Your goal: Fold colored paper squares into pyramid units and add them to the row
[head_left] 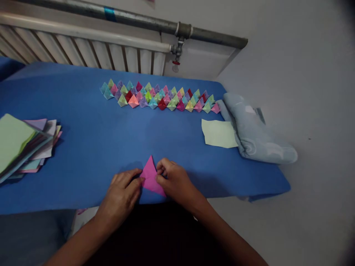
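A magenta sheet of origami paper [151, 177], partly folded to a point at its far end, lies on the blue cloth near the front edge. My left hand [122, 190] presses the paper's left side, thumb and fingertips closed on its edge. On the opposite side, my right hand [174, 179] pinches the right edge between thumb and curled fingers. Beyond both hands stand rows of small folded paper pieces [162, 104] in many colours.
A stack of coloured paper sheets [16, 140] lies at the left. One pale green sheet [219, 133] rests at the right beside a rolled grey-blue blanket [257, 129]. Behind the blue-covered surface [91, 147] are a white radiator [91, 50] and a metal pipe [138, 18].
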`<state>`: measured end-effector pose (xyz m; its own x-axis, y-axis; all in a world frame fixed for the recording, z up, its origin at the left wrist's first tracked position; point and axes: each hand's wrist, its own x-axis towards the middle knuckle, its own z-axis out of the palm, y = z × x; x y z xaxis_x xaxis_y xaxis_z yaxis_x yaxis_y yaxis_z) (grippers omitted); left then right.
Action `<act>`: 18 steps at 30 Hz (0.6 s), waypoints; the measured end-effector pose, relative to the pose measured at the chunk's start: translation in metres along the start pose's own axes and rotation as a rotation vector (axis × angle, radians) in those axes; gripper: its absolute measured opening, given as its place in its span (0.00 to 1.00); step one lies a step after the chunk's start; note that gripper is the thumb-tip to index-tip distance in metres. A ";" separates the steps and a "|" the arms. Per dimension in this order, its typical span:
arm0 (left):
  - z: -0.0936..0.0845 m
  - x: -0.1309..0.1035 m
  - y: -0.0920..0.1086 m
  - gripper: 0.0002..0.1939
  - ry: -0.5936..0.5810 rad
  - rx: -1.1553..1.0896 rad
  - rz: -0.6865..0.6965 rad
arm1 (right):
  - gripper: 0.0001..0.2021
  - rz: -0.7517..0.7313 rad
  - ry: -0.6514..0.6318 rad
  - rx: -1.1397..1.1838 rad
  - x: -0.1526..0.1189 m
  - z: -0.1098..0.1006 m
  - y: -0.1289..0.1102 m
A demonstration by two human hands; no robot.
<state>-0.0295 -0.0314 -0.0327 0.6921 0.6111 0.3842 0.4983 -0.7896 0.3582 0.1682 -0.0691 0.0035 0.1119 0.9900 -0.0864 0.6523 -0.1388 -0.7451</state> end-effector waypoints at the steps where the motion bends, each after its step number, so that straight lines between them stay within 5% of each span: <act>1: 0.000 0.000 0.000 0.12 -0.001 -0.017 -0.005 | 0.09 0.011 -0.002 0.042 0.000 0.001 0.000; 4: -0.003 0.001 -0.001 0.11 0.035 -0.129 -0.077 | 0.10 0.054 0.000 0.169 -0.001 0.003 -0.002; 7: -0.008 0.005 -0.002 0.11 0.084 -0.349 -0.303 | 0.09 0.107 0.003 0.353 -0.002 -0.001 -0.006; 13: -0.020 0.019 -0.002 0.15 -0.087 -0.849 -0.625 | 0.09 0.212 -0.005 0.646 0.001 -0.015 -0.012; 18: -0.023 0.024 0.001 0.17 -0.120 -1.041 -0.861 | 0.08 0.236 -0.001 0.717 0.002 -0.016 -0.015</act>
<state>-0.0237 -0.0163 -0.0034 0.4311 0.8344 -0.3433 0.2073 0.2788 0.9377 0.1707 -0.0652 0.0251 0.1871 0.9361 -0.2978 -0.0364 -0.2963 -0.9544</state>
